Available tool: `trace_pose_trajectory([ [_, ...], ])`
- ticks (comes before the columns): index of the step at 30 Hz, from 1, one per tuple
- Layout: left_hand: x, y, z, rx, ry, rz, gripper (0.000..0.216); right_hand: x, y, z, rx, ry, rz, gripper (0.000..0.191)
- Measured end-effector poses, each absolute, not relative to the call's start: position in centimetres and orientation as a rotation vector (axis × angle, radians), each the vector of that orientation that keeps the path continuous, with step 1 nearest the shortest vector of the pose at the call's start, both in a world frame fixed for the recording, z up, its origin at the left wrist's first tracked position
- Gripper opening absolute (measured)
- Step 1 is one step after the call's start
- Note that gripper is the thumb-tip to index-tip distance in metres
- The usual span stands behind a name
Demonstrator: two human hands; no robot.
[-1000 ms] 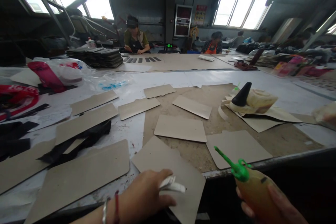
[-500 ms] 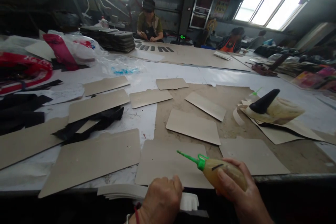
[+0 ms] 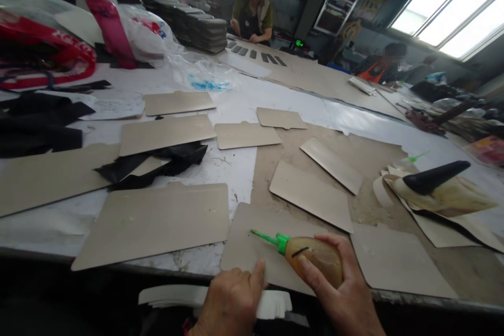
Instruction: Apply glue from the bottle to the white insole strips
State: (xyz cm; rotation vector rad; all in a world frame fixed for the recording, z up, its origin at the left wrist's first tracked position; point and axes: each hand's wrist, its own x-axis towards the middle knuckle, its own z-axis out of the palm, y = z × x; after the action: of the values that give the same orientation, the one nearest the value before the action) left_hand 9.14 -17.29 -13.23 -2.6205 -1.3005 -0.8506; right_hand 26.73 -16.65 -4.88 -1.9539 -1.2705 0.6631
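Observation:
My right hand grips a yellowish glue bottle with a green nozzle pointing left over a tan cardboard piece at the table's near edge. My left hand rests at that edge, its thumb touching the same piece, just above a stack of white cut pieces below the table edge. Its fingers are curled; whether they hold a white piece is hidden.
Several tan cardboard pieces lie spread over the table, with black fabric strips at left. A second glue bottle with a black cone cap lies at right. Plastic bags sit far left. Two other people work at the far end.
The view has tilted down and closer. My right hand brought the glue bottle left and lower over the near cardboard piece. My left hand slid back to the table edge.

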Motion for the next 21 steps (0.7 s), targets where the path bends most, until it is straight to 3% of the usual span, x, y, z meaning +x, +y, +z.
trace_pose_trajectory([
  [21,8.8,-16.7,-12.6,-2.683,-1.332,-0.885,0.027,26.4,-16.7,-4.3,-1.904,-1.474,0.465,0.039],
])
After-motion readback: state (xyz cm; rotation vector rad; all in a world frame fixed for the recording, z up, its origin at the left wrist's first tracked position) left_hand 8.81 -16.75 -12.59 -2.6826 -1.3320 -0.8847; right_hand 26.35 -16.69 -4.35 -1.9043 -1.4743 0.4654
